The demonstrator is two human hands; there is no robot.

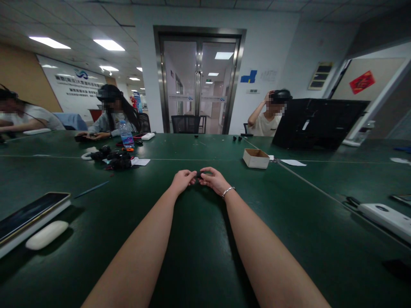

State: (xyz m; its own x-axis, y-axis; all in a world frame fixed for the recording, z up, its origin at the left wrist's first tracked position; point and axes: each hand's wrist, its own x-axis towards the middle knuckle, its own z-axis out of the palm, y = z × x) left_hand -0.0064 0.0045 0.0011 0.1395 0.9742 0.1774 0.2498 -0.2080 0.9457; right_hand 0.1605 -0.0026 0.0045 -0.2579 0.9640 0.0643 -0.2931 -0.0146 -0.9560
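Both my arms stretch forward over a dark green table (289, 222). My left hand (182, 179) and my right hand (214, 179) meet at the middle, fingers curled and pinched together. Between the fingertips sits a small black part (199, 174), held by both hands just above the table top. A silver bracelet (228, 191) circles my right wrist. What the black part is I cannot make out.
A small cardboard box (256, 158) stands ahead to the right, a pile of black parts (115, 159) and a water bottle (126, 134) ahead to the left. A phone (30, 210) and white case (46, 234) lie near left. Other people sit at the far side.
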